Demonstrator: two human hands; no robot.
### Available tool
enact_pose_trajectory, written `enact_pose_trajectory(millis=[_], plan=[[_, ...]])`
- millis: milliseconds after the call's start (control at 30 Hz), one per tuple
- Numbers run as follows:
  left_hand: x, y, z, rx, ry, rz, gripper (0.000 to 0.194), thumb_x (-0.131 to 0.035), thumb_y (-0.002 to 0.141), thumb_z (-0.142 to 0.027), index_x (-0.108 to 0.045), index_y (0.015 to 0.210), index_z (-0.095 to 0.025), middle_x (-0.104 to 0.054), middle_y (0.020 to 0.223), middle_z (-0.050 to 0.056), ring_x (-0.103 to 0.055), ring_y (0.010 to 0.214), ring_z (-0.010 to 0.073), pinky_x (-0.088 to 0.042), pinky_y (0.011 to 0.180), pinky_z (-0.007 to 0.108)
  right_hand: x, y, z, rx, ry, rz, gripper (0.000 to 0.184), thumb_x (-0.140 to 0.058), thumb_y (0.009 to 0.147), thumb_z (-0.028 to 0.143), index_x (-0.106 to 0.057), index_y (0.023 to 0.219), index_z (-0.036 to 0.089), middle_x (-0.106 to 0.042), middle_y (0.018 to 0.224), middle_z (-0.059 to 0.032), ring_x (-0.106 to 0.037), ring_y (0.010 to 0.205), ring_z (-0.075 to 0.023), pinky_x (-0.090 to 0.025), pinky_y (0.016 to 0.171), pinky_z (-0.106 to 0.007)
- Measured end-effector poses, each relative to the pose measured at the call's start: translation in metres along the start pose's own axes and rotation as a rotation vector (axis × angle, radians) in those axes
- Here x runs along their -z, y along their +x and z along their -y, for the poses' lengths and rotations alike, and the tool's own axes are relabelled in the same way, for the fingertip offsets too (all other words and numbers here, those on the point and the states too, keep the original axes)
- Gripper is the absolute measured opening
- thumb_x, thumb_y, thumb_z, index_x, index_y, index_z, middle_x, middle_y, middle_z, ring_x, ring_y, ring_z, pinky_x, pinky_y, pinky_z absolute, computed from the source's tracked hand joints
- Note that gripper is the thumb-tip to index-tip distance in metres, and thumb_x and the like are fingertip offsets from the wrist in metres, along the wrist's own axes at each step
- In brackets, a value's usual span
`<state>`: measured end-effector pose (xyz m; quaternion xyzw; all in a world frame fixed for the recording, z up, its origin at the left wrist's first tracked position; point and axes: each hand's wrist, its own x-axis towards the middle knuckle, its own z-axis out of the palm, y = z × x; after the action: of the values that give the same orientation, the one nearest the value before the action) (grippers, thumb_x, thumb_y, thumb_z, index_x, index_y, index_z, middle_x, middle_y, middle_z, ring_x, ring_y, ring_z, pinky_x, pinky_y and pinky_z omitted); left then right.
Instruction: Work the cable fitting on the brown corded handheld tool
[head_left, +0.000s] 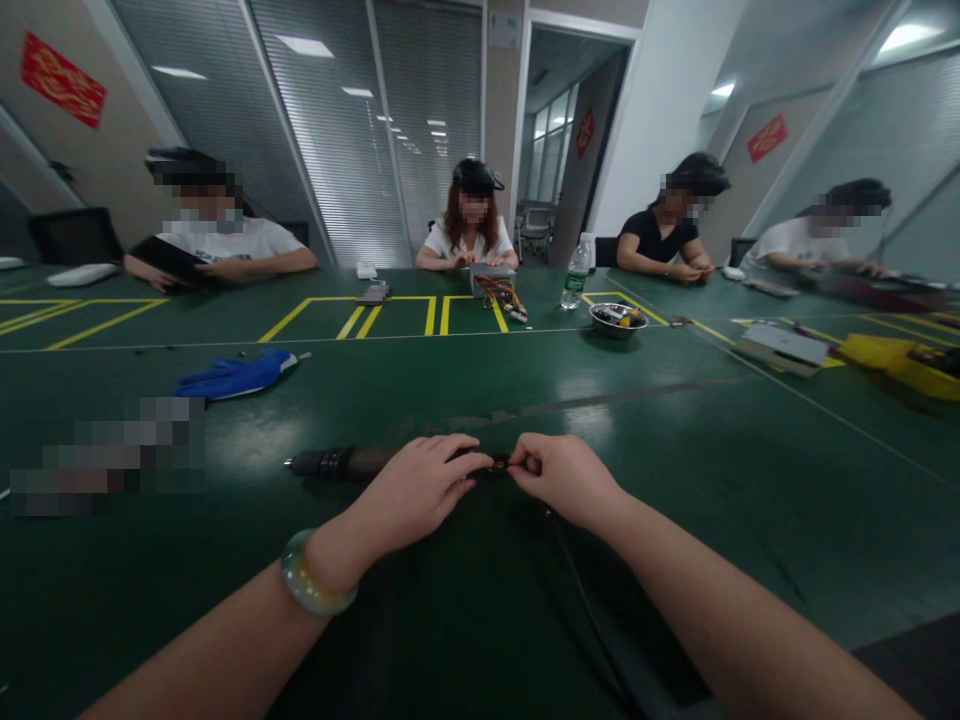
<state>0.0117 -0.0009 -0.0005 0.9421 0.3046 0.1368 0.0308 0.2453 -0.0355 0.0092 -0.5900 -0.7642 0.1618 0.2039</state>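
Observation:
A dark, rod-shaped tool (337, 463) lies on the green table (480, 400) just in front of me, its handle end pointing left. My left hand (420, 490) rests over the tool's right part, fingers curled round it. My right hand (559, 478) pinches the small tip end of the same tool, close to my left fingertips. A thin black cord (581, 590) runs from under my right hand toward me. A pale green bangle (307, 588) sits on my left wrist.
A blue glove (240, 375) lies at the left. Farther off stand a metal bowl (616, 320), a water bottle (576, 272), coloured wires (502, 295) and a yellow object (900, 362) at the right. Several people sit along the far edge, working with their own hands.

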Motion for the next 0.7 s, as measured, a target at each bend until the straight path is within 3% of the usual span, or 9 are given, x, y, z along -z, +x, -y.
enact_pose_trajectory(millis=[500, 700], plan=[[-0.0013, -0.0001, -0.0014, 0.023, 0.022, -0.009, 0.036, -0.048, 0.096, -0.027, -0.053, 0.131, -0.034, -0.052, 0.135, 0.003, -0.053, 0.117, 0.0239, -0.045, 0.097, 0.044, -0.0050, 0.0028, -0.0037, -0.069, -0.011, 0.012, 0.003, -0.063, 0.082, 0.025, -0.065, 0.081, 0.023, -0.063, 0.065, 0.0049, -0.055, 0.060, -0.0110, -0.030, 0.054, -0.024], [-0.0085, 0.0006, -0.0034, -0.033, 0.050, -0.067, 0.038, -0.047, 0.095, -0.021, -0.053, 0.132, -0.028, -0.046, 0.145, 0.004, -0.046, 0.130, 0.0250, -0.040, 0.106, 0.046, -0.0068, 0.0022, -0.0046, -0.062, -0.032, -0.001, 0.003, -0.063, 0.082, 0.024, -0.065, 0.081, 0.023, -0.062, 0.065, 0.0059, -0.054, 0.059, -0.0099, -0.030, 0.053, -0.023]])
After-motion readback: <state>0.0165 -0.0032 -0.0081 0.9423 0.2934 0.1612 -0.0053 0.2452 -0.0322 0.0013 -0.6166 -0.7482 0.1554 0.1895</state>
